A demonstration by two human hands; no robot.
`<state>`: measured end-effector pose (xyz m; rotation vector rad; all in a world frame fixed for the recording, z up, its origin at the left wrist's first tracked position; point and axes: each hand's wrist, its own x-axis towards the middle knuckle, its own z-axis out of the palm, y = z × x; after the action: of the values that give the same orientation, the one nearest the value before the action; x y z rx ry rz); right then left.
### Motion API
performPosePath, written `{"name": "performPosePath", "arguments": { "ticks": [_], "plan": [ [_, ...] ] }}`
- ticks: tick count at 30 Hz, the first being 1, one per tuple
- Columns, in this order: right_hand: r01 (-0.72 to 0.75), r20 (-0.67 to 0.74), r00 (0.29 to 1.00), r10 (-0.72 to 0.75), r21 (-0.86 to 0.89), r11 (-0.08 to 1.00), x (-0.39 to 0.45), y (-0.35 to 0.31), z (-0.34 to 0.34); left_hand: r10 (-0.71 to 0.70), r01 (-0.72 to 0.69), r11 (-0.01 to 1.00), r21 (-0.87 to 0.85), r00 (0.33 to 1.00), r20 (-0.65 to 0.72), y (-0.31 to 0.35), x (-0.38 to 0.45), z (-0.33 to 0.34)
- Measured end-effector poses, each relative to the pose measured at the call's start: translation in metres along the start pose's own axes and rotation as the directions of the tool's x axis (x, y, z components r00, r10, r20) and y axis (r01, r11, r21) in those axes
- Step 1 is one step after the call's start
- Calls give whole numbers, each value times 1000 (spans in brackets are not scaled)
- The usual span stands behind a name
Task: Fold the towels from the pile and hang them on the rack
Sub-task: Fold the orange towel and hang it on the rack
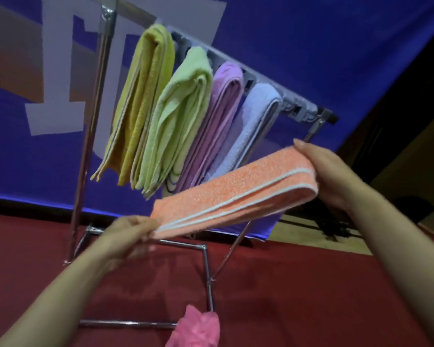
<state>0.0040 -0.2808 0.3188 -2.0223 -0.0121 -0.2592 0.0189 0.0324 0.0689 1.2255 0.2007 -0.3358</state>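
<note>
Where both hands pinch: orange towel (236,194).

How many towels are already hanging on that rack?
4 on the rack, left to right: yellow towel, green towel, purple towel, blue towel. An orange towel is held in both hands, not hung yet.

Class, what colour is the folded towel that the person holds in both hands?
Orange towel with white edge stripes, seen best in the head view.
</note>
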Motion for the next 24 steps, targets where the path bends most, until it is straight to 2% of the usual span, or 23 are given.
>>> {"name": "performPosePath", "arguments": {
  "ticks": [4, 6, 8, 9, 11, 15, 19, 24],
  "plan": [
    [-79, -4, 997, 79, -52, 996, 43, -49, -14, -67, 36, 992, 122, 963, 261, -26, -15, 59],
    [-54, -59, 997, 42, -221, 974, 60, -67, -22, -99, 45, 987, 152, 923, 373, -33, -19, 77],
    [19, -81, 994, -69, -504, 863, 77, -82, -33, -96, 19, 983, 181, 900, 426, -32, -17, 84],
    [71, -40, 992, -124, -627, 776, 82, -88, -37, -89, 1, 980, 198, 897, 433, -31, -14, 86],
    [108, 19, 990, -141, -746, 657, 94, -96, -43, -70, -42, 968, 246, 900, 430, -29, -6, 87],
    [96, 42, 993, -112, -838, 537, 117, -105, -48, -40, -108, 929, 354, 921, 388, -29, 8, 81],
    [133, 66, 985, -161, -884, 449, 134, -111, -49, 76, -251, 834, 491, 934, 348, -29, 22, 67],
    [236, 188, 970, -152, -870, 433, 138, -111, -34, 135, -337, 758, 558, 919, 371, -29, 20, 61]
  ]
}}
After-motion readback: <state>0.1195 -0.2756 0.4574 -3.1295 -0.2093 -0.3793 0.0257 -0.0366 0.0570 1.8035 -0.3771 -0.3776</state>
